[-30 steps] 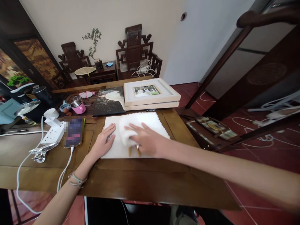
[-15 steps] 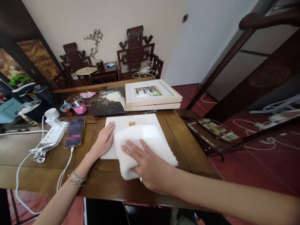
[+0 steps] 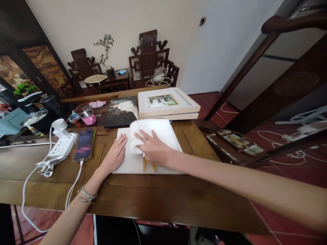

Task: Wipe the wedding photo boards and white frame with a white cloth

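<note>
My left hand (image 3: 118, 153) lies flat on the left edge of a white board (image 3: 127, 166), fingers stretched out. A thick, fluffy white towel (image 3: 163, 131) covers the upper part of that board. My right hand (image 3: 155, 148) presses down on the towel, fingers spread over it and the thumb side tucked into its near edge. Two narrow yellow strips (image 3: 144, 164) show on the board just below my right hand. Towel and hand hide the rest of the board's surface.
Behind the board lie a dark picture panel (image 3: 121, 115) and stacked pale frames (image 3: 171, 114). To the left are a phone (image 3: 84, 144) on a cable, a white power strip (image 3: 61, 144) and a pink cup (image 3: 88, 117). The wooden table's (image 3: 178, 204) right edge borders a red floor.
My right hand has moved the towel away from me, up the board. The lower board and yellow strips now show, while a gold bow-shaped piece near the top is covered. My left hand stays put.
</note>
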`<state>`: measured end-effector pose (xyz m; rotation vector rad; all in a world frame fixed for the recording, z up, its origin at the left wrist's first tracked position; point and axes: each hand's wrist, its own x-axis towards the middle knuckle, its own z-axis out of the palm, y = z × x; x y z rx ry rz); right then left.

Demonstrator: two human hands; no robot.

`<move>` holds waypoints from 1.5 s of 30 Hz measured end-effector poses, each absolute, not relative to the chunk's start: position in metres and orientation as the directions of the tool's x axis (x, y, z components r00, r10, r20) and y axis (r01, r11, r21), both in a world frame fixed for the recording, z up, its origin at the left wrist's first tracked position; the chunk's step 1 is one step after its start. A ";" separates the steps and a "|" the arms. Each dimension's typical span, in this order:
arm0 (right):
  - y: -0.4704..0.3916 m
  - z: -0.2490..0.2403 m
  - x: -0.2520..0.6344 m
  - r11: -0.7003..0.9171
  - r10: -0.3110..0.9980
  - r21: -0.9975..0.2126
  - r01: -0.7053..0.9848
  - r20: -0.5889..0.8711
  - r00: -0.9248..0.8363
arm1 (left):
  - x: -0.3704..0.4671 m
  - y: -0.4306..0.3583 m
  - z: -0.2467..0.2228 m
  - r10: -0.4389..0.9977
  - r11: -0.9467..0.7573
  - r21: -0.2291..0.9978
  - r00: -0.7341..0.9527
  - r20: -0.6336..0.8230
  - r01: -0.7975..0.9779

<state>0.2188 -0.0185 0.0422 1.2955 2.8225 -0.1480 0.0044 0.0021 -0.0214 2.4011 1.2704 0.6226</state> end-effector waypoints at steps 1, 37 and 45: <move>-0.030 0.041 0.217 0.673 0.732 -0.079 0.735 -0.065 -0.678 | 0.004 0.002 -0.022 0.838 -0.537 0.497 0.501 0.217 0.682; -0.081 0.063 0.238 0.717 0.619 -0.284 0.636 -0.161 -0.769 | 0.013 -0.006 -0.010 0.867 -0.498 0.538 0.412 0.281 0.681; 0.012 0.064 0.219 0.611 0.753 -0.334 0.718 -0.037 -0.657 | 0.015 -0.005 -0.008 0.866 -0.499 0.528 0.424 0.266 0.687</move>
